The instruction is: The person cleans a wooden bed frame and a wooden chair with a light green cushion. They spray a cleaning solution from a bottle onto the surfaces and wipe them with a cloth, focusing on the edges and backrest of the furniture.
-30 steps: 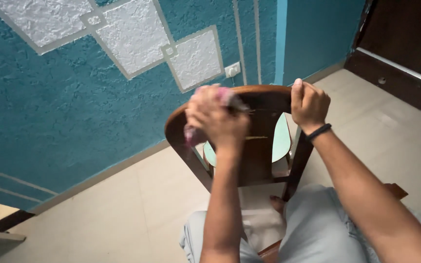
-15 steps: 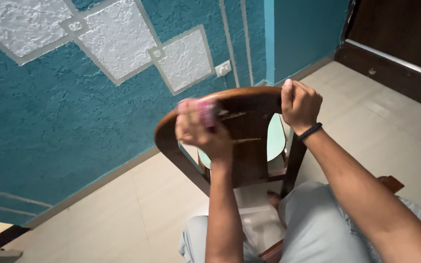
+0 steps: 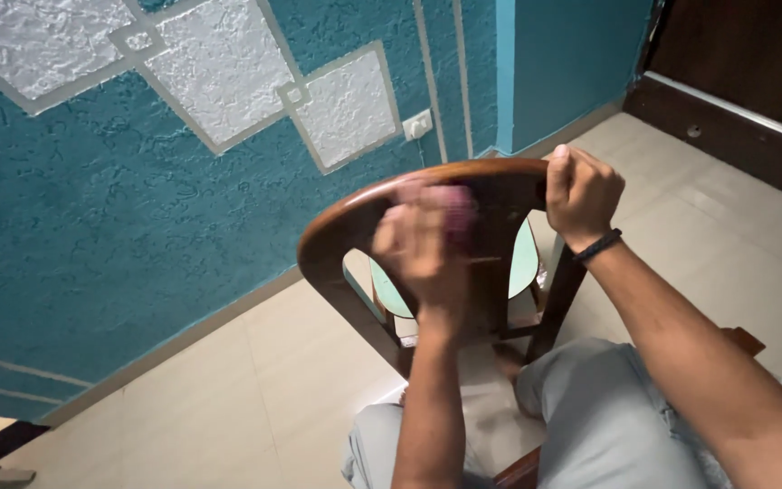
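1. The wooden chair (image 3: 491, 272) stood under both hands; by its look stiff and heavy, best gripped at the curved top rail, where the right hand (image 3: 583, 192) was clamped shut.
2. The left hand (image 3: 423, 246), blurred, closed on a soft pink cloth (image 3: 452, 210) against the backrest, left of that grip.
3. No packages or signs showed; a white socket (image 3: 417, 125) sat on the teal wall beyond.

No packages, labels, signs or screens observed in the head view.
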